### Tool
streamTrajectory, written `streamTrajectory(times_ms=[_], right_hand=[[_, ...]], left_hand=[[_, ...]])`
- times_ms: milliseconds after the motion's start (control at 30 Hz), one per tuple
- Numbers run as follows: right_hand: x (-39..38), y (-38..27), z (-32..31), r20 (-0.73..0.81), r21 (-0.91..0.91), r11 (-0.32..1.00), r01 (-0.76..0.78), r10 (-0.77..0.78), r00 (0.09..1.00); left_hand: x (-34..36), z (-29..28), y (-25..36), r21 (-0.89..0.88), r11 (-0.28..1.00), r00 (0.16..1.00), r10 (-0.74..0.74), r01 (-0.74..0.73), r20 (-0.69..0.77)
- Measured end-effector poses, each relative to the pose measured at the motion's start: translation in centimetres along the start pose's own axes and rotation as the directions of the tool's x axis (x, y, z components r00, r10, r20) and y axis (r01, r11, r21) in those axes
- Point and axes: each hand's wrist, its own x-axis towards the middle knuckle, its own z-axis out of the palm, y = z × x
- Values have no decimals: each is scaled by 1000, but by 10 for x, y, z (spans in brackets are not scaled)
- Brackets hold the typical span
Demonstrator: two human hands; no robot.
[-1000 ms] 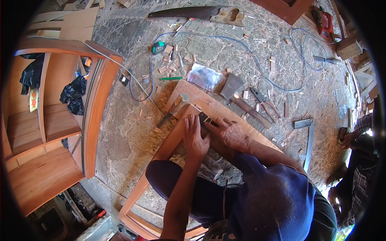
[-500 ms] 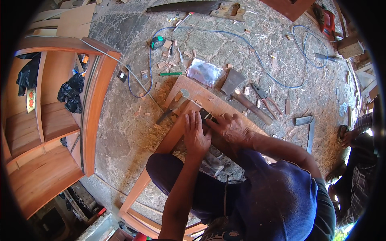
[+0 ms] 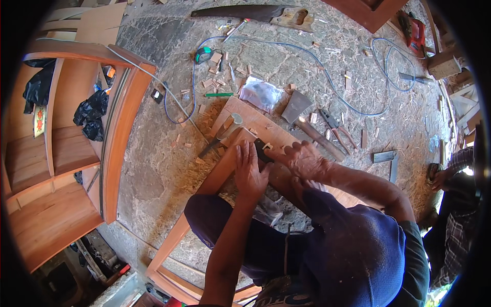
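Note:
A reddish-brown wooden frame (image 3: 176, 238) lies with its corner over a wide plank (image 3: 271, 127). My left hand (image 3: 249, 171) rests flat on this corner, fingers stretched out. Just to its right, my right hand (image 3: 305, 161) is bent, its fingertips on a small black object (image 3: 262, 149) with a pale mark. What kind of object it is I cannot make out, as the fingers partly cover it. A chisel (image 3: 221, 134) lies beside the frame corner, left of the plank. Beyond the plank are a hatchet (image 3: 297, 106) and pliers (image 3: 333, 123).
A try square (image 3: 393, 165) lies right. Farther off are a handsaw (image 3: 286, 18), a tape measure (image 3: 203, 55), a green pencil (image 3: 219, 94), a plastic packet (image 3: 261, 93) and a blue cord (image 3: 312, 55). A wooden cabinet (image 3: 120, 143) stands left. At right, another person's hand (image 3: 439, 176) shows.
My right hand has shifted slightly and its fingers are more curled. More of the black object and its pale mark shows. My left hand stays in place.

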Motion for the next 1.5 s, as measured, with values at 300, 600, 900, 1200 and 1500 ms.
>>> streamTrajectory(times_ms=[300, 600, 900, 1200, 1500], right_hand=[[6, -14, 19, 160, 106, 993, -54, 36, 986], [16, -35, 63, 57, 307, 930, -201, 193, 979], [-93, -24, 47, -68, 840, 482, -249, 549, 833], [-116, -15, 36, -208, 668, 688, -282, 536, 818], [1, -22, 39, -303, 724, 684, -85, 426, 852]], left_hand=[[-3, -4, -1, 12, 1000, 999, 2, -3, 52], [1, -3, -4, -29, 998, 997, 51, -49, 59], [2, -2, 13, -210, 975, 998, 68, -67, -1], [8, -18, 14, 31, 994, 993, 100, -102, 62], [0, -6, -1, -13, 997, 995, 79, -78, 63]])
